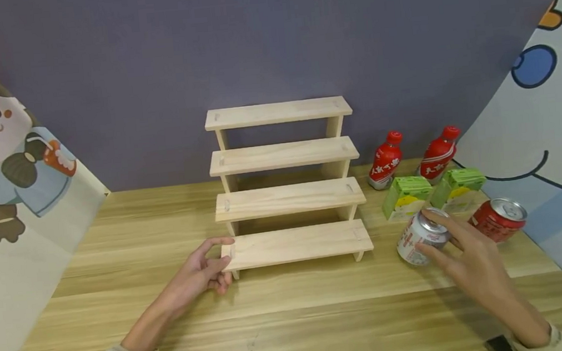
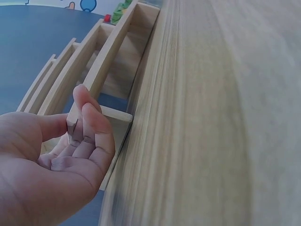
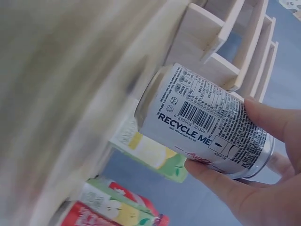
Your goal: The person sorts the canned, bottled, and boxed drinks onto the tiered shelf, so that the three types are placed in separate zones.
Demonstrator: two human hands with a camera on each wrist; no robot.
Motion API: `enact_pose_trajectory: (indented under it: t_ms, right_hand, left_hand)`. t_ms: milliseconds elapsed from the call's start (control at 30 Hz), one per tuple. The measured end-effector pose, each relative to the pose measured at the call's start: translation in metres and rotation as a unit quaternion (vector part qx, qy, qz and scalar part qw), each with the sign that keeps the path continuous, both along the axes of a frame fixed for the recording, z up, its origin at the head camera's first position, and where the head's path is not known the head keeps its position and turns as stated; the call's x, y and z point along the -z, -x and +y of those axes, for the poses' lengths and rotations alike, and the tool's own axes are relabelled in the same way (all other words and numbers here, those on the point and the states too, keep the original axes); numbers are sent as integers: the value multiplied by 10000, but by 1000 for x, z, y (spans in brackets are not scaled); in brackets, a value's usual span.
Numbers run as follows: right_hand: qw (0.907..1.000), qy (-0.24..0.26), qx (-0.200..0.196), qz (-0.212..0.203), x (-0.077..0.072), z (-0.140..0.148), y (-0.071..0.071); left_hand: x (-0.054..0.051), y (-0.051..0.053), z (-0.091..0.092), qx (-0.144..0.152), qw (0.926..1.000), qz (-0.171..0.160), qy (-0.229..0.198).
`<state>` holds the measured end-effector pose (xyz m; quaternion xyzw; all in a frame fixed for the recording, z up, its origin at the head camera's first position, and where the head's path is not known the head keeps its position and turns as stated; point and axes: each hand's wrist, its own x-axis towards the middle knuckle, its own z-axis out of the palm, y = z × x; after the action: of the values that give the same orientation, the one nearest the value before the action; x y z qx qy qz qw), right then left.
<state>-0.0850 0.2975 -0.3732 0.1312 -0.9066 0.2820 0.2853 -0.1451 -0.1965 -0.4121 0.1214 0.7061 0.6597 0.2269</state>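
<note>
A four-step pale wooden rack (image 1: 294, 245) stands on the wooden table. My left hand (image 1: 194, 278) grips the left end of its lowest step; in the left wrist view the thumb and fingers of that hand (image 2: 61, 160) lie around the corner of the board (image 2: 106, 61). At the right, my right hand (image 1: 474, 264) holds a white and silver can (image 1: 419, 241) between thumb and fingers, the can slightly tilted. The right wrist view shows the hand (image 3: 263, 188) around the upper part of the can (image 3: 202, 122), printed side visible. Whether its base touches the table I cannot tell.
Behind the held can are two green drink cartons (image 1: 407, 195) (image 1: 458, 189) and two red bottles (image 1: 386, 160) (image 1: 438, 153). A red can (image 1: 498, 219) stands right of it. A dark wall (image 1: 269, 42) rises behind the rack, with printed panels at both sides.
</note>
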Motion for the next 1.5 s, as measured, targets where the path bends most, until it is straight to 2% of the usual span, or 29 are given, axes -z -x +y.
enact_pose_trajectory:
  t_ms: [267, 567, 967, 1200, 1500]
  right_hand:
    - [9995, -125, 57, 269, -19, -8, 5]
    - [9961, -295, -225, 805, -43, -24, 18]
    - [9943, -320, -585, 830, -71, -51, 35]
    - [9907, -403, -828, 1001, -87, -65, 50]
    - [9830, -75, -1381, 1211, -107, -87, 70]
  left_hand:
    - [1, 0, 1, -19, 10000, 30, -12]
    - [0, 0, 1, -39, 10000, 63, -48]
    - [2, 1, -1, 3, 9995, 299, -74]
    - [2, 4, 0, -4, 9994, 325, -148]
    - [3, 3, 1, -68, 9994, 294, -156]
